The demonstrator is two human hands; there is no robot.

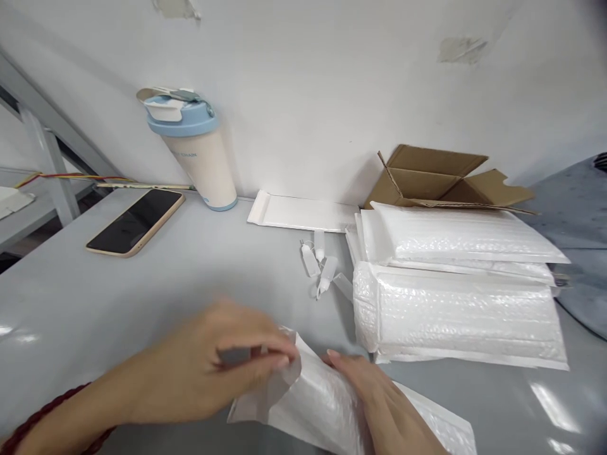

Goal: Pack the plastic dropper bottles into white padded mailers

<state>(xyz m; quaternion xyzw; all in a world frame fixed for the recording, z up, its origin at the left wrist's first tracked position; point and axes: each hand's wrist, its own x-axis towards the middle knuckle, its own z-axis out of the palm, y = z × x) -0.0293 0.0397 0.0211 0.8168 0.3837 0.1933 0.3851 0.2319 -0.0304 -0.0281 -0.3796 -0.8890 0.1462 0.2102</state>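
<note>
A white bubble mailer [327, 395] lies at the table's front edge, its opening facing left. My left hand [213, 366] pinches the mailer's opening edge between thumb and fingers, slightly blurred. Across the mailer's right part, my right hand [384, 404] grips and steadies it; its thumb is hidden. Another white bubble mailer [448, 423] shows partly beneath my right hand. Beyond the hands sit several small white squeeze bottles [327, 275], or tags shaped like them, with thin loops. What the held mailer contains, if anything, cannot be seen.
Stacked bubble mailers [465, 309] stand at the right, before an open cardboard box [436, 177]. A flat white mailer [303, 213] lies against the wall. A cream tumbler with a blue lid [203, 151] and a phone [137, 221] are at the back left.
</note>
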